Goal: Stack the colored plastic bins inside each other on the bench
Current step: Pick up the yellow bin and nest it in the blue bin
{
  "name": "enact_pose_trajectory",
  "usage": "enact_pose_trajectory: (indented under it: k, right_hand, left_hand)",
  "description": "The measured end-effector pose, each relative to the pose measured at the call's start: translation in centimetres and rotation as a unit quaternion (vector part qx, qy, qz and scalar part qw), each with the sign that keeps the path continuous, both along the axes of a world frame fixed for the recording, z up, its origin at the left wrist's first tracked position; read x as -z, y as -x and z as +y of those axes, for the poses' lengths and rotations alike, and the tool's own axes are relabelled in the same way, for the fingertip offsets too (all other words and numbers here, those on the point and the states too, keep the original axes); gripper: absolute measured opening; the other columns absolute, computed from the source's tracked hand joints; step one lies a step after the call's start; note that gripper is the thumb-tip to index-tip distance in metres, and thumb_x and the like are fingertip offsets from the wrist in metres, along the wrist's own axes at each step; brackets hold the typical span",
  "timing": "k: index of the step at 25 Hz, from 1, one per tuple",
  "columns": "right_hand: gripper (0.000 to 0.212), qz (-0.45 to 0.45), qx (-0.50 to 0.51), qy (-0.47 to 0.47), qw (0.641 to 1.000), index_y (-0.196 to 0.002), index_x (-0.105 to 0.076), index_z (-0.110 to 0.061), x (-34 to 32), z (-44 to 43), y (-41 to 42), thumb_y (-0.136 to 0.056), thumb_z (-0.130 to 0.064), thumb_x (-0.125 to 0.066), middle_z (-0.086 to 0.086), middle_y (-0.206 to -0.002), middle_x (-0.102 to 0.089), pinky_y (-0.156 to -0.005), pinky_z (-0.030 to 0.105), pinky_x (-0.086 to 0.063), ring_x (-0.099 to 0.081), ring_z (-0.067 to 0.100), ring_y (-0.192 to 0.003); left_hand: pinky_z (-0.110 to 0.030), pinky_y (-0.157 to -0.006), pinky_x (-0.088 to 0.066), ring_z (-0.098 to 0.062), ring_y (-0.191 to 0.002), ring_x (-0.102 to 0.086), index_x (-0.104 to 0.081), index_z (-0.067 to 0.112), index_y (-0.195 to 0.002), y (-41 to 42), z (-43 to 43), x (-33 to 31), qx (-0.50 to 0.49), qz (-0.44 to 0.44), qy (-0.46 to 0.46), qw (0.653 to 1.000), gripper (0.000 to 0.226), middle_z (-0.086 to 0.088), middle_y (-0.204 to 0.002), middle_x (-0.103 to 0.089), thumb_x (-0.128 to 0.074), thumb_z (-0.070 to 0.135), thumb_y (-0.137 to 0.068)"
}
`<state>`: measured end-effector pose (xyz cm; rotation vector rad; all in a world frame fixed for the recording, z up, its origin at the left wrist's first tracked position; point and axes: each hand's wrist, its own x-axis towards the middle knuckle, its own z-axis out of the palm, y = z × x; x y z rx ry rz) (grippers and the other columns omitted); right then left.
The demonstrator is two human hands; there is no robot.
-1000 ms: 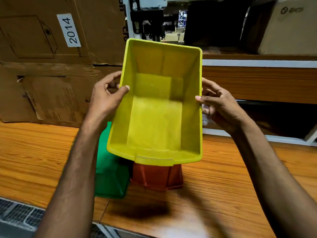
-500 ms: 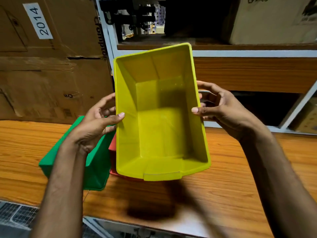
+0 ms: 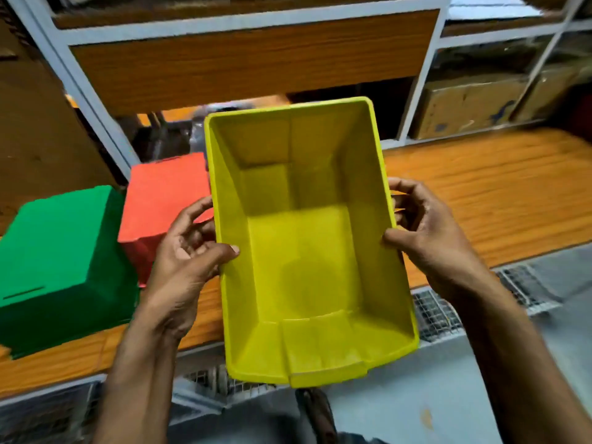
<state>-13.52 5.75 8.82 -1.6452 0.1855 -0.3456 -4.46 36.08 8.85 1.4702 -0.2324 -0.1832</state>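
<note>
Nothing written can be read from here, on any surface. The cardboard box (image 3: 467,104) at the back right carries a few blue printed marks, but they are too blurred to make out.

Both arms are bare to the frame's edge, the left forearm (image 3: 137,379) and the right forearm (image 3: 519,347) lean and unsleeved. The left hand (image 3: 189,251) and right hand (image 3: 426,229) have short, trimmed nails and creased knuckles. Low in the view a foot (image 3: 315,411) shows in what looks like a dark sandal, blurred, with an edge of grey-blue cloth (image 3: 355,439) beside it.
</note>
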Motion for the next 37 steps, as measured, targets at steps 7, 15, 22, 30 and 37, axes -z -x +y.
enact_pose_trajectory:
  k: [7,15,22,30,37]
  right_hand:
    - [0.068,0.051,0.167,-0.096,0.980,-0.118,-0.068,-0.019,3.6,-5.2,16.2,-0.065,0.023,-0.075,0.022,-0.109,-0.068,-0.076,0.030,-0.059,-0.063,0.022,-0.094]
    - [0.064,0.096,0.383,-0.051,0.917,-0.122,-0.062,-0.023,6.5,-13.2,31.7,-0.071,0.015,-0.069,0.022,-0.102,-0.064,-0.073,0.042,-0.059,-0.063,0.025,-0.087]
    - [0.056,0.107,0.517,-0.029,0.849,-0.114,-0.062,-0.021,7.8,-26.3,44.2,-0.068,0.010,-0.070,0.026,-0.104,-0.066,-0.072,0.051,-0.059,-0.063,0.025,-0.081]
    - [0.057,0.117,0.601,-0.004,0.790,-0.115,-0.062,-0.024,8.1,-37.7,50.6,-0.070,0.010,-0.074,0.009,-0.095,-0.066,-0.071,0.037,-0.058,-0.058,0.013,-0.079]
    - [0.060,0.118,0.639,-0.010,0.760,-0.118,-0.063,-0.019,8.0,-50.9,51.1,-0.069,0.012,-0.076,0.010,-0.098,-0.069,-0.071,0.036,-0.061,-0.065,0.018,-0.081]
  left_hand:
    - [-0.020,-0.057,-0.056,-0.001,-0.071,-0.070,-0.059,0.022,-0.131,7.6,-11.2,5.9,0.059,0.044,-0.022,0.997,0.064,0.010,-0.095,-0.075,-0.055,-0.023,-0.086]
    - [-0.016,-0.061,-0.055,0.002,-0.071,-0.069,-0.061,0.024,-0.122,17.0,-28.0,8.0,0.200,0.011,-0.083,0.976,0.059,0.011,-0.090,-0.074,-0.061,-0.022,-0.084]
    - [-0.015,-0.061,-0.052,0.004,-0.068,-0.064,-0.062,0.018,-0.119,29.4,-44.9,7.9,0.282,-0.017,-0.084,0.956,0.054,0.004,-0.090,-0.068,-0.064,-0.021,-0.081]
    - [-0.012,-0.060,-0.050,0.000,-0.070,-0.060,-0.061,0.023,-0.119,35.5,-60.2,7.5,0.327,-0.052,-0.093,0.939,0.056,0.000,-0.091,-0.065,-0.065,-0.017,-0.081]
    - [-0.021,-0.065,-0.057,-0.005,-0.080,-0.068,-0.060,0.027,-0.121,34.0,-76.4,8.2,0.398,-0.038,-0.109,0.910,0.056,0.005,-0.098,-0.069,-0.068,-0.012,-0.081]
